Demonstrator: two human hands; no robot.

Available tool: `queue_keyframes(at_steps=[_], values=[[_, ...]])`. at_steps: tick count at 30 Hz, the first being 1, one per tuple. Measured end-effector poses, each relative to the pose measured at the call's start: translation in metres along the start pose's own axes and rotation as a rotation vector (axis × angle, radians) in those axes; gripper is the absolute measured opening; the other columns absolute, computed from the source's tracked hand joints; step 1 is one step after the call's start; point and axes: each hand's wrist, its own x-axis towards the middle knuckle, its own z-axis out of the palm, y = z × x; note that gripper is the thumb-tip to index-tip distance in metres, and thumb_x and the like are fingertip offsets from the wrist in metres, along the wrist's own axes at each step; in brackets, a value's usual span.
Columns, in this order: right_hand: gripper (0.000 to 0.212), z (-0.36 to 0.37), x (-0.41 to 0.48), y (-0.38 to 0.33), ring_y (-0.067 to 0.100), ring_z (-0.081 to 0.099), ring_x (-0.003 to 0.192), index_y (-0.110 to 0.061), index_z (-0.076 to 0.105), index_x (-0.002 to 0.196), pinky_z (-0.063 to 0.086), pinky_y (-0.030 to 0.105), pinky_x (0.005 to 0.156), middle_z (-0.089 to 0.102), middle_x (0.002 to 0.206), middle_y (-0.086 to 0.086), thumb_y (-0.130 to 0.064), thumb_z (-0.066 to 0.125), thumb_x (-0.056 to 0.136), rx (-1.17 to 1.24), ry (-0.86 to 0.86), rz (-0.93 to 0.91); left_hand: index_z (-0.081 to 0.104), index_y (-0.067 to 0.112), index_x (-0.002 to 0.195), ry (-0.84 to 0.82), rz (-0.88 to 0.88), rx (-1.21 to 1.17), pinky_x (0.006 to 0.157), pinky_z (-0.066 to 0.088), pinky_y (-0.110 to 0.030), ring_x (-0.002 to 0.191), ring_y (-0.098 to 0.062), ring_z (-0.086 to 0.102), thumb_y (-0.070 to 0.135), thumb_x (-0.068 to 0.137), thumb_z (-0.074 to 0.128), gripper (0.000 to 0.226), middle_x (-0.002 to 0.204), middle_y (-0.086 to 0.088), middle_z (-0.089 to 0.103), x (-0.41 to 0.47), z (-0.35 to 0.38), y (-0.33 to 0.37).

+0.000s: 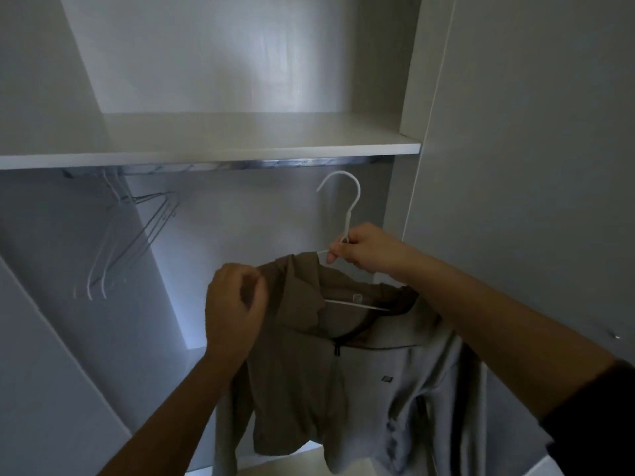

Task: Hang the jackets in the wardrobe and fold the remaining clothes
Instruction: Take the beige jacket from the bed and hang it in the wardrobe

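- Far left, a few empty hangers [113,242] dangle from the rail [240,164], which runs just under the shelf [206,146] of the wardrobe [240,63]. They bunch at that end, so the stretch of rail to their right is bare.
- My left hand [233,307] is up at the near shoulder of the jacket [388,389]. Its fingers are curled and pinch the brown fabric by the collar, right where the left arm of the hanger [347,207] disappears under the cloth.
- The jacket is grey with a brown lining and a dark zip. It drapes from the hanger between my two hands, in front of the open wardrobe and below the rail. The right shoulder looks seated on the hanger. The left one I am settling into place, and I cannot see whether the hanger's tip is fully inside it.
- My right hand [364,250] is clamped on the hanger's neck, fingers wrapped just under the white hook, and it carries the weight.
- The hook points up and sits close beneath the rail, not over it.
- As I judge it, this is the jacket-hanging step, nearly done: dressing the hanger comes first, then the rail.
- Next I need to let the shoulder go once it holds, lift with my right, tip the hook over the bare rail, and lower until it catches. A slipping left shoulder is the risk.
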Motion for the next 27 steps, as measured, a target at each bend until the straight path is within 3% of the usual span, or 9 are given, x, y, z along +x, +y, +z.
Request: queue_keyframes(at_steps=[3, 6, 8, 11, 13, 16, 19, 23, 27], values=[[0.030, 0.000, 0.004, -0.003, 0.004, 0.033, 0.036, -0.018, 0.070, 0.070, 0.027, 0.015, 0.036, 0.042, 0.038, -0.015, -0.023, 0.055, 0.096, 0.016, 0.034, 0.043, 0.058, 0.020, 0.077, -0.291, -0.298, -0.022, 0.058, 0.043, -0.016, 0.057, -0.002, 0.053, 0.012, 0.095, 0.052, 0.020, 0.067, 0.000, 0.058, -0.043, 0.024, -0.005], [0.030, 0.003, 0.006, -0.009, 0.008, 0.034, 0.042, -0.019, 0.070, 0.070, 0.028, 0.016, 0.037, 0.043, 0.052, -0.006, -0.023, 0.055, 0.095, -0.002, 0.036, 0.051, 0.066, 0.007, 0.100, -0.676, -0.424, 0.013, 0.075, 0.046, -0.024, 0.088, -0.021, 0.063, 0.015, 0.096, 0.050, 0.018, 0.096, -0.012, 0.068, -0.056, 0.050, -0.002], [0.029, 0.005, 0.008, -0.011, 0.011, 0.034, 0.047, -0.018, 0.069, 0.072, 0.028, 0.018, 0.039, 0.043, 0.058, -0.002, -0.023, 0.054, 0.096, -0.016, 0.026, 0.052, 0.061, 0.012, 0.089, -0.792, -0.540, -0.158, 0.070, 0.044, -0.018, 0.083, -0.013, 0.061, 0.017, 0.097, 0.051, 0.013, 0.092, -0.007, 0.063, -0.058, 0.065, 0.009], [0.029, 0.007, 0.010, -0.013, 0.012, 0.034, 0.048, -0.016, 0.069, 0.073, 0.028, 0.019, 0.040, 0.043, 0.059, -0.002, -0.023, 0.054, 0.096, -0.013, 0.020, 0.053, 0.050, 0.011, 0.073, -0.770, -0.790, -0.350, 0.038, 0.039, -0.011, 0.038, 0.002, 0.054, 0.015, 0.097, 0.050, 0.025, 0.070, -0.005, 0.055, -0.052, 0.079, 0.020], [0.029, 0.008, 0.012, -0.012, 0.012, 0.033, 0.047, -0.017, 0.069, 0.073, 0.028, 0.019, 0.040, 0.043, 0.058, -0.002, -0.023, 0.054, 0.096, -0.013, 0.022, 0.053, 0.047, 0.012, 0.072, -0.806, -0.878, -0.334, 0.034, 0.034, -0.012, 0.030, 0.002, 0.048, 0.013, 0.099, 0.045, 0.028, 0.068, -0.003, 0.054, -0.046, 0.085, 0.019], [0.029, 0.008, 0.018, -0.008, 0.007, 0.035, 0.040, -0.016, 0.069, 0.072, 0.028, 0.016, 0.037, 0.042, 0.055, -0.003, -0.021, 0.054, 0.096, -0.019, 0.036, 0.050, 0.049, 0.018, 0.074, -0.877, -0.916, -0.298, 0.048, 0.033, -0.017, 0.034, 0.005, 0.050, 0.019, 0.100, 0.044, 0.027, 0.065, 0.008, 0.059, -0.036, 0.087, 0.009], [0.025, 0.011, 0.031, 0.001, -0.002, 0.039, 0.032, -0.005, 0.071, 0.081, 0.028, 0.008, 0.035, 0.043, 0.048, -0.011, -0.016, 0.053, 0.095, -0.038, 0.044, 0.061, 0.051, 0.021, 0.074, -0.921, -0.929, -0.222, 0.048, 0.034, -0.015, 0.040, 0.003, 0.051, 0.025, 0.100, 0.045, 0.026, 0.071, 0.008, 0.057, -0.020, 0.092, -0.005], [0.029, 0.024, 0.069, 0.029, 0.002, 0.045, 0.052, -0.008, 0.066, 0.071, 0.033, 0.003, 0.041, 0.047, 0.060, -0.012, -0.013, 0.052, 0.095, -0.046, 0.061, 0.171, 0.053, 0.018, 0.073, -0.980, -0.946, -0.116, 0.047, 0.033, -0.016, 0.029, 0.002, 0.046, 0.020, 0.098, 0.048, 0.025, 0.067, 0.004, 0.052, 0.005, 0.108, -0.038], [0.032, 0.033, 0.124, 0.062, 0.005, 0.040, 0.058, -0.014, 0.059, 0.066, 0.032, 0.008, 0.043, 0.045, 0.066, -0.008, -0.012, 0.050, 0.096, -0.023, 0.036, 0.300, 0.052, 0.014, 0.072, -1.036, -0.953, -0.059, 0.047, 0.036, -0.019, 0.041, -0.010, 0.047, 0.014, 0.096, 0.047, 0.024, 0.059, -0.001, 0.046, 0.036, 0.129, -0.076]])
